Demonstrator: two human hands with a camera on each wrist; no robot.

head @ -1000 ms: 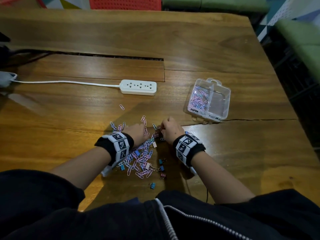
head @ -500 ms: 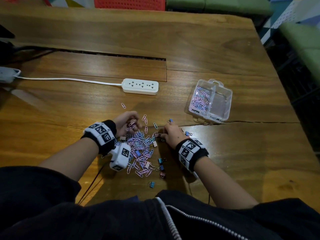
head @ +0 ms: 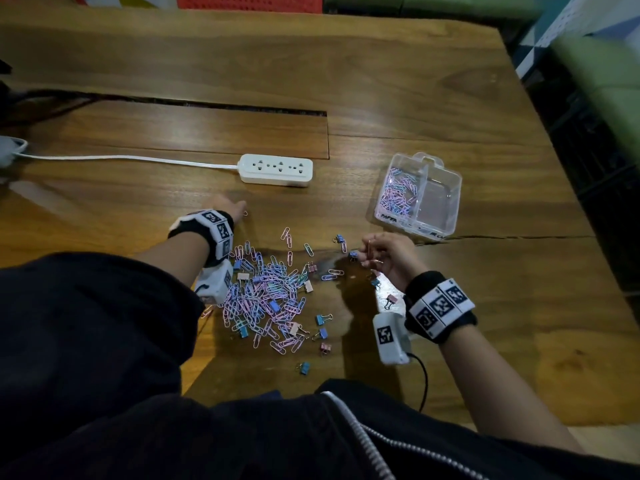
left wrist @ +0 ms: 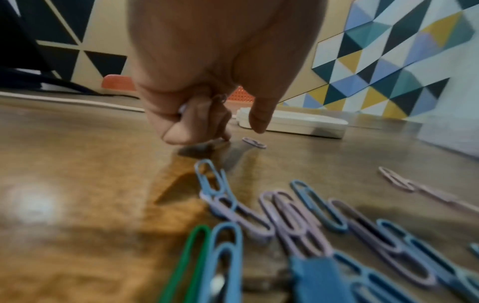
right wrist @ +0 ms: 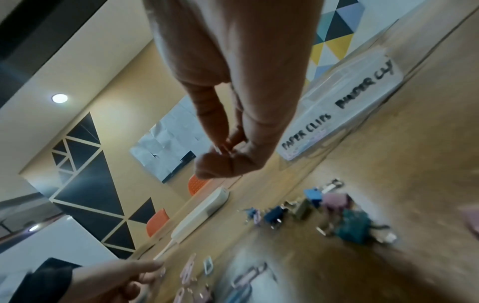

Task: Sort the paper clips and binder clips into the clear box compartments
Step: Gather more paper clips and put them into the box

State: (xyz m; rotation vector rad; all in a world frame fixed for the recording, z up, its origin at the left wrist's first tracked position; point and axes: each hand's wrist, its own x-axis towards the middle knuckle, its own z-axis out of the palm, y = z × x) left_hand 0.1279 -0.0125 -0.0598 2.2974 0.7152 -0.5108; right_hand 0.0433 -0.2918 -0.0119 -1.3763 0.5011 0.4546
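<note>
The wooden desk [head: 398, 81] is cut off at 6 o'clock by the person's dark jacket [head: 104, 393]. At its middle lies a white power strip [head: 276, 170], its cord running off toward 9 o'clock. At 3 o'clock from the strip stands the clear box [head: 441, 216]; its left compartment, labelled "PAPER CLIPS", holds pastel clips, while what lies in the right compartment is hard to make out. At 6 o'clock from the strip spreads the pile of paper clips [head: 266, 299] with binder clips [head: 321, 319] scattered along its 3 and 5 o'clock edge.

The left hand [head: 227, 206], mostly hidden behind its wristband in the head view, reaches to 11 o'clock of the pile; its fingers [left wrist: 197, 121] are curled around several clips, one fingertip on the desk just beside a lone paper clip [left wrist: 254, 142].

The right hand [head: 389, 256] is raised between pile and box, fingers [right wrist: 220, 131] pinching thin pink clips, blurred in the wrist view.
</note>
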